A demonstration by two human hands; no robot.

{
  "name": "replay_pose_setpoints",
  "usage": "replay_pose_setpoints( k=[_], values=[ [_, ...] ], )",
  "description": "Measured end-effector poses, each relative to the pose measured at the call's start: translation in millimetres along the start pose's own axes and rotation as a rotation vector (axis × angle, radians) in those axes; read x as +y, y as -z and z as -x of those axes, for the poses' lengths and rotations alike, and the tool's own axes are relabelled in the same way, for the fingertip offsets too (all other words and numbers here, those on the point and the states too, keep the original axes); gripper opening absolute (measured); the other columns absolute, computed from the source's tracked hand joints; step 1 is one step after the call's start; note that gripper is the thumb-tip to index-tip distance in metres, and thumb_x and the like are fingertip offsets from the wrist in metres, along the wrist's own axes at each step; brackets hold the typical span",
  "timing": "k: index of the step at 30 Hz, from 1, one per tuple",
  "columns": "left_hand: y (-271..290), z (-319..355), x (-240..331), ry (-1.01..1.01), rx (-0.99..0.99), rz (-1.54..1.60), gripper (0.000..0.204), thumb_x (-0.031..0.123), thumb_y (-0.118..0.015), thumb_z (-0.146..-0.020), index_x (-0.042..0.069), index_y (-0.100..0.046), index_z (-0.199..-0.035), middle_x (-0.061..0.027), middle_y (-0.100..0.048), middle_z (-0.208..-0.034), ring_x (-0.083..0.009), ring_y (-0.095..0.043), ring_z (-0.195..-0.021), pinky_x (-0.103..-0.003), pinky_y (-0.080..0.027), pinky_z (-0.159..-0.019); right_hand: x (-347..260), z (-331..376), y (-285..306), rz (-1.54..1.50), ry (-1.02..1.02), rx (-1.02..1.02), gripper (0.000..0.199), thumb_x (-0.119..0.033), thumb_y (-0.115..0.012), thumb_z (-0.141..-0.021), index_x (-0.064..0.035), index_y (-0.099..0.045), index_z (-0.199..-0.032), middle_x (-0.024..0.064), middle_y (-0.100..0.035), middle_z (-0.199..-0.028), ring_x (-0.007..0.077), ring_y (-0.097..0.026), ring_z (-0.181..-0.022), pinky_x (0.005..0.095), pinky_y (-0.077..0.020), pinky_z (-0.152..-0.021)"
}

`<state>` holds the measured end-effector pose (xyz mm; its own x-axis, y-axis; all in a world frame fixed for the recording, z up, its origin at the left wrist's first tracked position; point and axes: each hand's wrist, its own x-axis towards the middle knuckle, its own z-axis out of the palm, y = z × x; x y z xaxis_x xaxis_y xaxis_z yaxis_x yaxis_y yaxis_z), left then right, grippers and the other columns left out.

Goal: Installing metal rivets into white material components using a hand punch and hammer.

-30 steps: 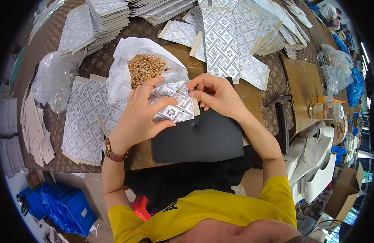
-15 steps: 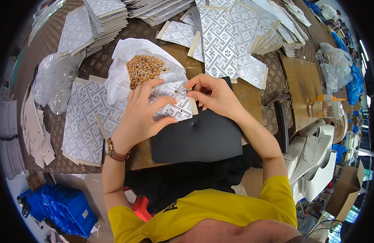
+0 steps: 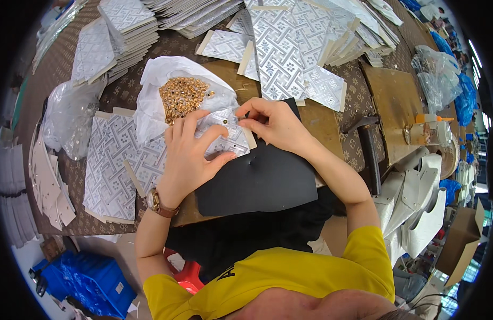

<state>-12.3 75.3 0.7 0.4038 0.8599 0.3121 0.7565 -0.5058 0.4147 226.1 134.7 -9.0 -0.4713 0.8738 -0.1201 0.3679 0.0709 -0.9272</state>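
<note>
A small white-and-grey patterned panel (image 3: 233,140) with a tan edge strip lies tilted across the black sheet (image 3: 257,184). My left hand (image 3: 190,154) grips its left side, fingers over the top and thumb along the lower edge. At the panel's upper right edge my right hand (image 3: 276,124) is closed in a pinch, the fingertips partly covering that corner. One gold stud (image 3: 225,121) shows on the panel between my hands, with a few small dark holes. Just beyond, gold studs (image 3: 182,97) lie heaped in a white bag (image 3: 150,80).
Stacks of patterned panels (image 3: 126,37) stand at the far left, with more panels (image 3: 281,58) spread at the back. Right of my arm lies a hammer (image 3: 369,154). Clear plastic bags (image 3: 70,117) and tan pieces (image 3: 49,186) sit at the left.
The whole view has shifted slightly, so the table things appear a little further left. Both hands keep their hold on the panel, with hardly any change in the fingers.
</note>
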Motion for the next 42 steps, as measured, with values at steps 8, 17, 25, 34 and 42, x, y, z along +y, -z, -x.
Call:
replay_pose_setpoints(
  k=[8, 17, 25, 34, 42],
  values=[
    [-4, 2, 3, 0.020, 0.006, -0.050, 0.041, 0.040, -0.085, -0.077, 0.021, -0.070, -0.109, -0.0102, -0.055, -0.134, -0.0337, -0.050, -0.117, -0.047, -0.035, -0.100, -3, 6, 20, 0.229, 0.260, 0.203, 0.019, -0.007, -0.075, -0.090, -0.0037, -0.071, -0.109, 0.0096, -0.070, -0.081, 0.0149, -0.066, -0.070, 0.0321, -0.0538, -0.068],
    [-7, 2, 0, 0.018, 0.015, -0.011, 0.042, 0.036, -0.086, -0.076, 0.019, -0.067, -0.109, -0.0104, -0.053, -0.134, -0.0348, -0.048, -0.123, -0.049, -0.035, -0.102, 29, 49, 168, 0.765, 0.036, 0.989, 0.012, -0.012, -0.072, -0.087, -0.0029, -0.075, -0.094, 0.0135, -0.073, -0.083, 0.0257, -0.071, -0.076, 0.0348, -0.0552, -0.072],
    [-10, 6, 2, 0.019, 0.009, 0.019, 0.042, 0.031, -0.087, -0.074, 0.018, -0.066, -0.109, -0.0113, -0.052, -0.135, -0.0361, -0.046, -0.128, -0.051, -0.033, -0.104, 87, 65, 162, 0.859, -0.111, 0.796, 0.015, -0.019, -0.073, -0.084, -0.0063, -0.076, -0.092, 0.0145, -0.071, -0.088, 0.0300, -0.070, -0.083, 0.0403, -0.0550, -0.075],
    [-11, 9, 3, 0.052, 0.011, 0.007, 0.041, 0.033, -0.085, -0.076, 0.019, -0.068, -0.110, -0.0125, -0.052, -0.137, -0.0377, -0.045, -0.128, -0.051, -0.033, -0.107, 35, 59, 118, 0.579, 0.187, 0.816, 0.011, -0.004, -0.075, -0.082, -0.0040, -0.071, -0.092, 0.0101, -0.064, -0.087, 0.0289, -0.066, -0.085, 0.0373, -0.0547, -0.077],
    [-11, -1, -2, 0.036, 0.035, 0.024, 0.041, 0.034, -0.085, -0.077, 0.022, -0.069, -0.113, -0.0099, -0.053, -0.139, -0.0350, -0.045, -0.129, -0.050, -0.031, -0.107, -26, 44, 12, 0.159, 0.385, 0.237, 0.021, 0.007, -0.079, -0.082, -0.0018, -0.071, -0.100, 0.0068, -0.069, -0.095, 0.0161, -0.071, -0.086, 0.0282, -0.0578, -0.078]
  ],
)
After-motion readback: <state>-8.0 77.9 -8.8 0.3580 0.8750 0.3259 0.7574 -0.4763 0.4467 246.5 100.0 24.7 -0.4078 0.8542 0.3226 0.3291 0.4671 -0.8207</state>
